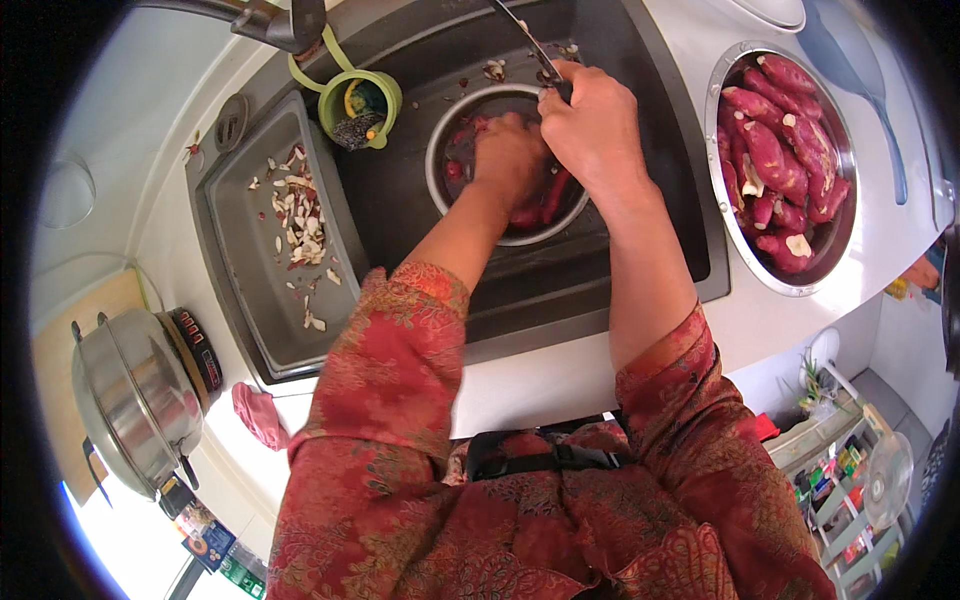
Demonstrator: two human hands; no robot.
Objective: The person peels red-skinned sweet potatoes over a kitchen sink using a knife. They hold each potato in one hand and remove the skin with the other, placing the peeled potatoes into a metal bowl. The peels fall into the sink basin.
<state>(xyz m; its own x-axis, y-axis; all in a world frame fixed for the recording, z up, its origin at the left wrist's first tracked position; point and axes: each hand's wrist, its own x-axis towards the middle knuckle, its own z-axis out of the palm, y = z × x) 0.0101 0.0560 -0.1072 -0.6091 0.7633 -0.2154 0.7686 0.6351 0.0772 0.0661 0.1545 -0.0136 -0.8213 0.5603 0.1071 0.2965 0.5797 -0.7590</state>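
Note:
A round metal basin [433, 161] of murky water stands in the dark sink [405, 195], with red-skinned sweet potatoes [553, 196] in it. My left hand [511, 154] reaches down into this water. Its fingers are partly hidden, so I cannot tell whether they grip a sweet potato. Over the basin's right rim, my right hand [592, 112] is closed around the dark handle of a knife [529, 45]. The blade points up and away to the left, out past the picture's top edge. Bits of peel [495, 71] lie on the sink floor beyond the basin.
On the counter at right, a steel bowl [851, 225] is heaped with sweet potatoes. Pale trimmings [306, 236] litter the side basin [240, 300]. A green strainer cup [326, 112] with scrubbers hangs under the faucet [277, 26]. A lidded steel pot [135, 397] stands at left.

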